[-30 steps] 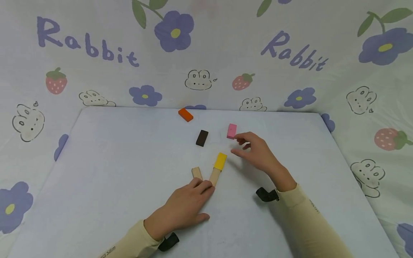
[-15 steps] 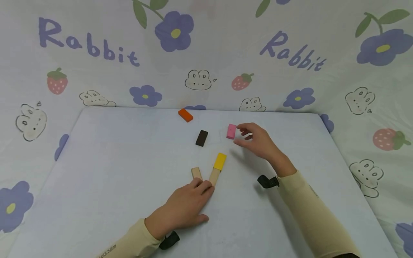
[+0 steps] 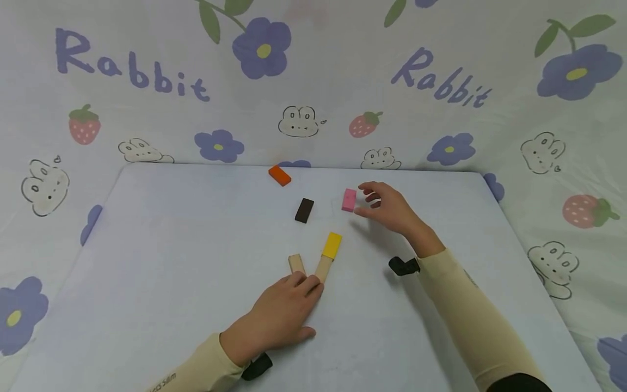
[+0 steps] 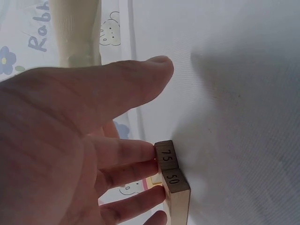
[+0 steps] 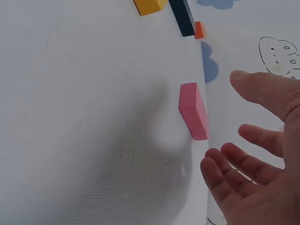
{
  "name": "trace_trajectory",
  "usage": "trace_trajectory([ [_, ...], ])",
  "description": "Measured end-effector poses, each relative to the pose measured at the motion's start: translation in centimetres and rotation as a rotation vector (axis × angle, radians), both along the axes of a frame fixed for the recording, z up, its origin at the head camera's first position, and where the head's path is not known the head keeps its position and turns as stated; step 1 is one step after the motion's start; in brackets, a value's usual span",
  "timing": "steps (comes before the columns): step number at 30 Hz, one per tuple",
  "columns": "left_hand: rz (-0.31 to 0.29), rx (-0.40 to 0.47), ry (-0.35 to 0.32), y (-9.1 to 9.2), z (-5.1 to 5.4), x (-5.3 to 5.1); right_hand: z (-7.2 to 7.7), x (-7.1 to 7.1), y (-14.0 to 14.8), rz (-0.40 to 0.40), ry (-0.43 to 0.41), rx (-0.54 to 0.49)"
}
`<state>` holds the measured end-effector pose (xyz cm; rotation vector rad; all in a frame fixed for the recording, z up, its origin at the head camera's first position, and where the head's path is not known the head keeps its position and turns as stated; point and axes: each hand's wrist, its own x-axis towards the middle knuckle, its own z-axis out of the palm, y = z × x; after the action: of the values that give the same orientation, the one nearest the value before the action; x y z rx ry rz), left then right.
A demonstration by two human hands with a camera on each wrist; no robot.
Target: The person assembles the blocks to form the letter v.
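Two plain wooden blocks, a left one (image 3: 296, 263) and a right one (image 3: 323, 270), lie in a V on the white tabletop. My left hand (image 3: 279, 318) rests its fingertips on their near ends, which it hides in the head view. In the left wrist view these ends bear the numbers 75 (image 4: 167, 155) and 50 (image 4: 176, 182). A yellow block (image 3: 332, 246) meets the right wooden block's far end. My right hand (image 3: 389, 209) hovers right of a pink block (image 3: 349, 200), thumb and fingers apart around air. The pink block lies untouched.
A dark brown block (image 3: 304, 210) lies left of the pink one. Further back, an orange block (image 3: 280, 176) sits near the far edge of the white tabletop (image 3: 171, 245). A printed cloth (image 3: 323, 65) hangs behind it.
My right hand has moved away from me, from the pink block's near right corner to beside its right side. The left hand and the blocks have stayed in place.
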<state>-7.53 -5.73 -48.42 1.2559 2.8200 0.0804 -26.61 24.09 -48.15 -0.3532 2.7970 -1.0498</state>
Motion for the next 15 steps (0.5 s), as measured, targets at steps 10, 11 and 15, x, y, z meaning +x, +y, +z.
trace_trajectory([
  [10,0.006,-0.003,-0.021,0.0,0.2,0.0,-0.2,-1.2,0.1,0.004,-0.035,-0.004],
  [11,0.007,-0.004,-0.025,0.0,0.2,-0.1,-0.3,-1.2,0.1,0.005,-0.038,-0.008],
  [15,0.014,-0.007,-0.042,0.0,0.3,-0.1,-0.3,-1.5,0.1,-0.002,-0.057,-0.014],
])
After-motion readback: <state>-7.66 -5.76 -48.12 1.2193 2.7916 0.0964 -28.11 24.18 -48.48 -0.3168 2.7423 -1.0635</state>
